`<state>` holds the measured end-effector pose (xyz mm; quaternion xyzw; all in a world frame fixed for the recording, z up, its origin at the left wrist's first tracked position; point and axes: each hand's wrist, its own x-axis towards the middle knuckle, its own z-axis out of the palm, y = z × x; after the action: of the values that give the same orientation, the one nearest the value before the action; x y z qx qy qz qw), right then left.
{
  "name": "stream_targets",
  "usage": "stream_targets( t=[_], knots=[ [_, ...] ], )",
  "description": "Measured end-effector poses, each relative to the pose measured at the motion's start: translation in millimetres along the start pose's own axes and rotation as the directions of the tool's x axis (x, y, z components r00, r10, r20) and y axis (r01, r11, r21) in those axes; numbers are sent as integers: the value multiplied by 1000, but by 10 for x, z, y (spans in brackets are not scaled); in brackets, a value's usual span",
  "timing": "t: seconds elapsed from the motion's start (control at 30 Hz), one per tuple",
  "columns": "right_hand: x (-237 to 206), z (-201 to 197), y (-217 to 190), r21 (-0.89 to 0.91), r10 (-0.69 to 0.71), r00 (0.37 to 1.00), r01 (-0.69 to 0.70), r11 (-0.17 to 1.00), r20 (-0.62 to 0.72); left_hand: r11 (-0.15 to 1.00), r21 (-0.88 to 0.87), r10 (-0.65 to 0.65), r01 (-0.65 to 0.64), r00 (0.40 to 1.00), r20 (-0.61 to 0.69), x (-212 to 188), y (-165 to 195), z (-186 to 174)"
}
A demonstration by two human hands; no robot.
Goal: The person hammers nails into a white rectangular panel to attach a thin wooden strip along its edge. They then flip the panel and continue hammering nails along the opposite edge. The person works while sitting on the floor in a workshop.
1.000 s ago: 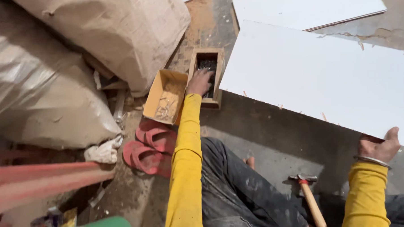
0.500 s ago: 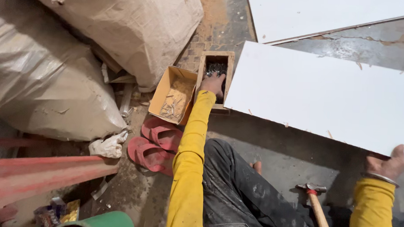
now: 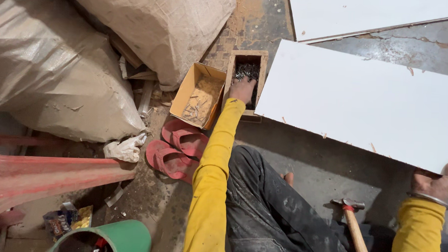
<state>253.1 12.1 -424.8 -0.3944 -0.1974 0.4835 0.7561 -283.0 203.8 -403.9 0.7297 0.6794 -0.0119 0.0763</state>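
My left hand (image 3: 242,90) reaches down into a narrow wooden box (image 3: 234,67) full of dark nails, its fingers among the nails; whether it has any in its grip is hidden. An open cardboard box (image 3: 197,94) with a few light nails sits just left of it. My right hand (image 3: 437,181) grips the near edge of a large white board (image 3: 364,103) lying on the floor. A hammer (image 3: 351,219) with a wooden handle rests on the floor left of my right arm. Both sleeves are yellow.
Big woven sacks (image 3: 57,65) are piled at the left and top. A pair of red sandals (image 3: 176,149) lies by my knee. A second white board (image 3: 367,14) is at the top right. A green bucket (image 3: 118,238) and red plastic furniture (image 3: 43,174) stand at the lower left.
The view has shifted slightly, so the boxes and board sit lower in frame. My left hand stays in the nail box and my right hand stays on the board's edge.
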Motion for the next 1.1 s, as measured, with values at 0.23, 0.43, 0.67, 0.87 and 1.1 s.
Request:
stream_targets(
  t=[0.23,0.43,0.67,0.87,1.1],
  knots=[
    [31,-1,18,-185,-55,995,39,982,-82,999,-6,32,-32,998,-45,-9,-10,-70],
    [31,69,48,158,-59,998,64,985,-36,991,80,109,-108,994,-12,-95,-57,-165],
    [-30,24,123,56,-18,987,28,998,-161,977,36,212,-209,970,-117,-154,-191,-122],
    [-8,13,119,139,28,992,-11,990,-121,975,-88,194,-204,974,-114,-77,-209,-181],
    [10,-15,113,67,26,982,-14,998,-189,972,-120,206,-204,979,5,-64,-255,-307]
  ],
)
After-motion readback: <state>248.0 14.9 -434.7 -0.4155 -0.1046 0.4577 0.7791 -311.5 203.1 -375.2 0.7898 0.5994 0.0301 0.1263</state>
